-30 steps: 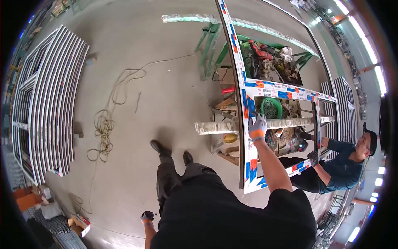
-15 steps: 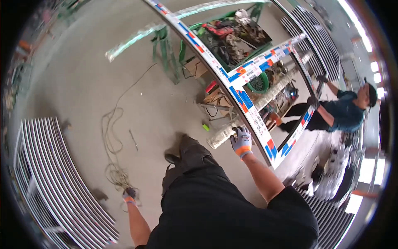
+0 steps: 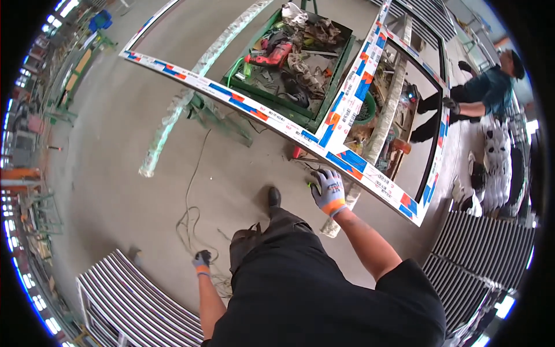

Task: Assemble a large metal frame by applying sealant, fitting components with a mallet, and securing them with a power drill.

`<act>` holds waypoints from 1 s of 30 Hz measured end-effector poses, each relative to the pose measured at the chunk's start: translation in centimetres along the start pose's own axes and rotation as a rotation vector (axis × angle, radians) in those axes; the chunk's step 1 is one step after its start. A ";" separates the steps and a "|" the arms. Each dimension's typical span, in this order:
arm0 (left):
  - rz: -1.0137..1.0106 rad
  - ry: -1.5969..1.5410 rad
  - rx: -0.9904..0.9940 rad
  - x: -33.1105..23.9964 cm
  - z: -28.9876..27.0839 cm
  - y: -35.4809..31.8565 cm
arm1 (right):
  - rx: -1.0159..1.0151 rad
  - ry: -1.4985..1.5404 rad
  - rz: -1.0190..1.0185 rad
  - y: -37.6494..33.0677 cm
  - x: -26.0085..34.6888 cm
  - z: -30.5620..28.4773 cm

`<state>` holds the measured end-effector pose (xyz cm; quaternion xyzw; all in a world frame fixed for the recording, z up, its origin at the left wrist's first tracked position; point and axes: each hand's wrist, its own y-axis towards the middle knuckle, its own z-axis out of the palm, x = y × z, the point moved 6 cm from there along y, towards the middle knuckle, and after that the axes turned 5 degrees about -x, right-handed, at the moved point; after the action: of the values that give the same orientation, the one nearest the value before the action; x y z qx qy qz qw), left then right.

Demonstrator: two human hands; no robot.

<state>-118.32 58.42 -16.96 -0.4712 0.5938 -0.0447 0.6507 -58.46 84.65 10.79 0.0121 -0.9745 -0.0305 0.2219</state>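
Note:
My right hand (image 3: 330,191), in a grey glove with an orange and yellow cuff, is beside the near edge of a large rectangular window frame (image 3: 272,118). Its thumb stands apart from the fingers, and nothing shows in its grasp. Whether the fingertips touch the frame, I cannot tell. The frame is covered in white, blue and orange protective film and rests on wrapped support bars (image 3: 157,136). Low on my left hangs my left hand (image 3: 202,258), gloved too, over the floor where a loose cord (image 3: 189,215) lies. Its fingers are too small and bunched to read.
Under the frame stand a green-edged tray (image 3: 269,107) with a red power tool (image 3: 276,55) and rags, and a green basket (image 3: 365,111). Across the frame, a person (image 3: 491,92) has a gloved hand at its edge. Slatted metal stacks (image 3: 136,295) stand left and right (image 3: 480,248).
My view has turned left and I have stepped closer, so the frame now spans more of the picture. My right hand's thumb is spread wider. The person opposite has shifted their hands.

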 end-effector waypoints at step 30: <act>1.623 1.099 0.433 -48.0 59.0 3.5 | -0.138 0.177 0.887 33.9 -13.1 9.1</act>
<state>-85.99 123.02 6.96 0.2910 0.9326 0.0942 0.1915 -50.92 119.42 -0.88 -0.4185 -0.8586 0.0037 0.2960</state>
